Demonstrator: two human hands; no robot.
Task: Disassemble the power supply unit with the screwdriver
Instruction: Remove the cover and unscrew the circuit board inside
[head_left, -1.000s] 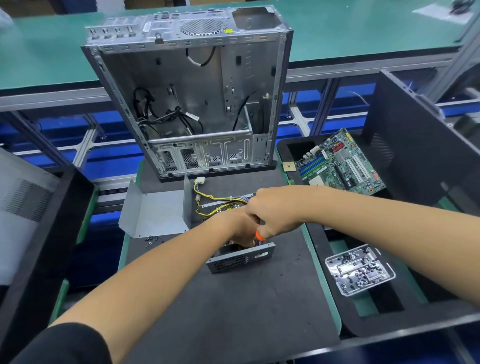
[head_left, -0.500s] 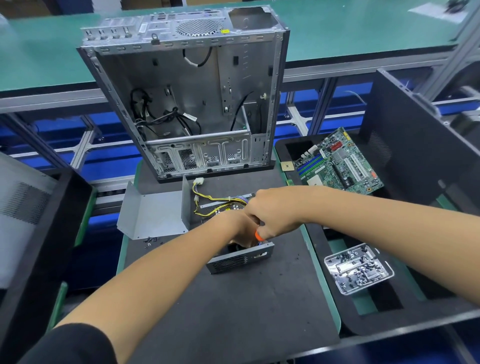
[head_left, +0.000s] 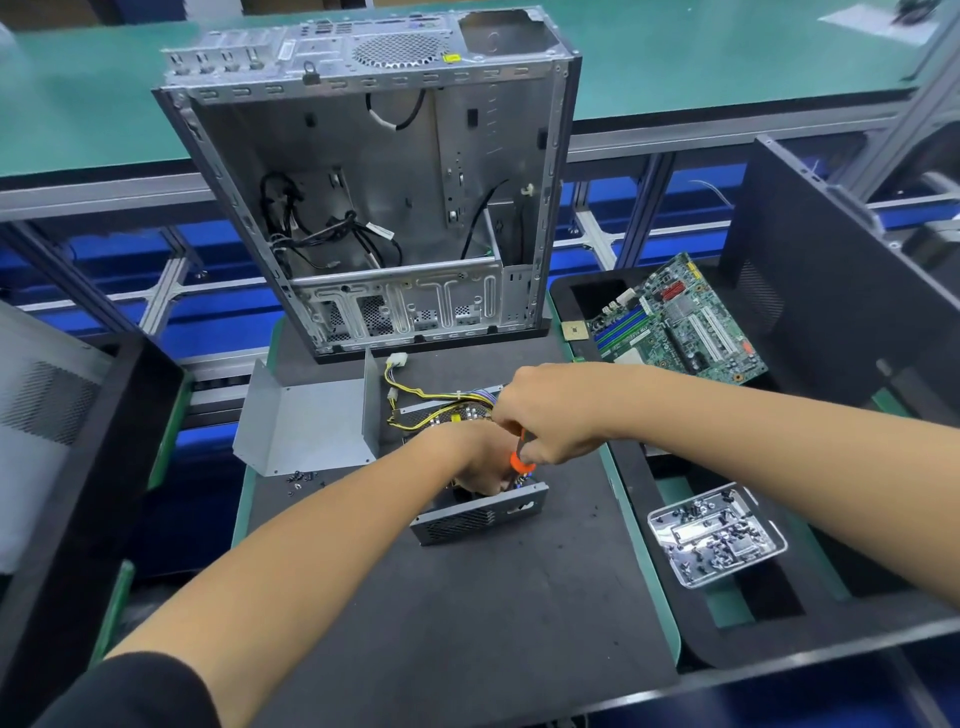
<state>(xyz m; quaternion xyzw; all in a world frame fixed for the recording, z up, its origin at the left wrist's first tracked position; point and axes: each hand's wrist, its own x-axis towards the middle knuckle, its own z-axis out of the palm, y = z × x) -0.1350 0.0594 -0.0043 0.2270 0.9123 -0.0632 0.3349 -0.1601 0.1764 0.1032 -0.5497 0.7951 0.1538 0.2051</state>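
The opened power supply unit (head_left: 480, 514) sits mid-mat, its grey vented front wall facing me and yellow wires (head_left: 415, 397) trailing out the back. Its removed grey cover (head_left: 311, 423) lies just to the left. My right hand (head_left: 550, 415) is shut on an orange-handled screwdriver (head_left: 521, 457), held upright over the unit's inside. My left hand (head_left: 478, 460) reaches into the unit below the right hand and rests on its inner parts; its fingers are mostly hidden.
An empty computer case (head_left: 384, 197) stands upright behind the unit. Loose screws (head_left: 301, 477) lie by the cover. To the right, a black tray (head_left: 691, 644) holds a motherboard (head_left: 675, 322) and a metal dish of screws (head_left: 717, 535). A black bin (head_left: 78, 467) stands on the left.
Both hands stay on the power supply unit with only slight shifts. The view has drifted a little.
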